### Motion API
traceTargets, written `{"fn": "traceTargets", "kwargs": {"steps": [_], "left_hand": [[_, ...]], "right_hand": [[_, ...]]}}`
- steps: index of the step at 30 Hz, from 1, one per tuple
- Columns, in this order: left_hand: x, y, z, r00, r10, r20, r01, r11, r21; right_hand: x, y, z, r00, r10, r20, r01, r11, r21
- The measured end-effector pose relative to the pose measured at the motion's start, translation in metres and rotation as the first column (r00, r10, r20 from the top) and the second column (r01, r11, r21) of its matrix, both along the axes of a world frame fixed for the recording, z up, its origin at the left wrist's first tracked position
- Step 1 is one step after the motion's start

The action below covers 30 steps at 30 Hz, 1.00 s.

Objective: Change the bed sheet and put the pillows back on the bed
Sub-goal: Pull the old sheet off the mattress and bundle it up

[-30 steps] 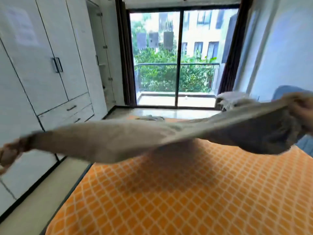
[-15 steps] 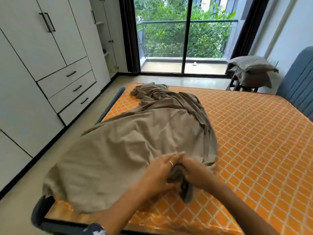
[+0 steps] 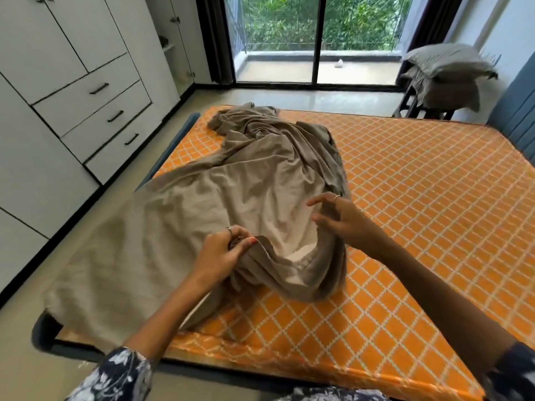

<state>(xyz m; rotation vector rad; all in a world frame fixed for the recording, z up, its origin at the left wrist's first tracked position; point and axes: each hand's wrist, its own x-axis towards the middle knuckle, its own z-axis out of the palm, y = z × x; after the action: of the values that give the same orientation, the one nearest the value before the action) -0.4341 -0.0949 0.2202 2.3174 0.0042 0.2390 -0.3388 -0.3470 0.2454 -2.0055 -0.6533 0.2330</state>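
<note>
A taupe bed sheet [image 3: 231, 204] lies bunched along the left half of a bare orange diamond-patterned mattress [image 3: 419, 212], its left side hanging over the bed edge. My left hand [image 3: 223, 253] pinches the sheet's near hem, lifting a fold. My right hand [image 3: 338, 218] is at the hem to the right, fingers spread and partly curled, with the cloth draped under the palm. Two grey pillows [image 3: 445, 73] are stacked on a dark stool at the far right, off the bed.
White wardrobes with drawers [image 3: 95, 105] line the left wall, with a narrow floor strip beside the bed. A glass balcony door [image 3: 318, 39] stands beyond the bed. A blue headboard [image 3: 518, 111] runs along the right. The dark bed frame corner [image 3: 43, 334] juts at near left.
The sheet, flung out in the air a second ago, has landed on the mattress. My hands, then together at the near hem, have moved apart, opening a loop of the hem.
</note>
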Motion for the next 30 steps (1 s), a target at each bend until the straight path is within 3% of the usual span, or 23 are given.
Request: {"fn": "traceTargets", "kwargs": {"steps": [3,6,9,11,13,17,20,23,27,30], "left_hand": [[-0.002,0.007,0.006,0.998,0.063,0.004,-0.063,0.997,-0.035],[-0.012,0.025,0.008,0.992,0.116,0.038,-0.116,0.993,-0.001],[-0.017,0.038,0.006,0.988,0.155,0.002,-0.153,0.975,0.163],[-0.009,0.026,0.013,0.985,0.162,-0.059,-0.134,0.933,0.333],[0.006,-0.009,0.024,1.000,0.027,0.014,-0.030,0.946,0.322],[0.027,-0.076,0.060,0.992,-0.126,-0.021,0.124,0.989,-0.078],[0.022,-0.070,0.054,0.990,-0.143,-0.022,0.142,0.990,-0.023],[0.002,-0.060,0.042,0.983,-0.173,0.057,0.172,0.985,0.015],[-0.034,-0.054,0.029,0.977,-0.197,0.078,0.198,0.980,-0.013],[-0.059,-0.049,0.025,0.981,-0.190,0.036,0.191,0.981,-0.034]], "right_hand": [[0.020,-0.023,-0.003,0.998,-0.057,-0.010,0.058,0.998,0.025],[0.029,-0.038,-0.004,0.987,-0.118,-0.107,0.136,0.973,0.186],[0.022,-0.026,0.004,0.972,-0.071,-0.222,0.158,0.901,0.404],[0.014,-0.006,0.014,0.975,0.018,-0.221,0.083,0.895,0.438],[0.004,0.019,0.025,0.987,0.061,-0.149,0.002,0.920,0.393],[-0.022,0.051,0.038,0.996,0.093,-0.014,-0.081,0.921,0.380],[-0.033,0.044,0.035,0.993,0.115,0.020,-0.114,0.915,0.388],[-0.041,0.025,0.024,0.979,0.199,-0.045,-0.163,0.896,0.414],[-0.056,-0.001,-0.014,0.986,0.154,0.071,-0.161,0.980,0.115],[-0.060,-0.017,-0.047,0.999,0.050,0.017,-0.051,0.998,0.032]]}}
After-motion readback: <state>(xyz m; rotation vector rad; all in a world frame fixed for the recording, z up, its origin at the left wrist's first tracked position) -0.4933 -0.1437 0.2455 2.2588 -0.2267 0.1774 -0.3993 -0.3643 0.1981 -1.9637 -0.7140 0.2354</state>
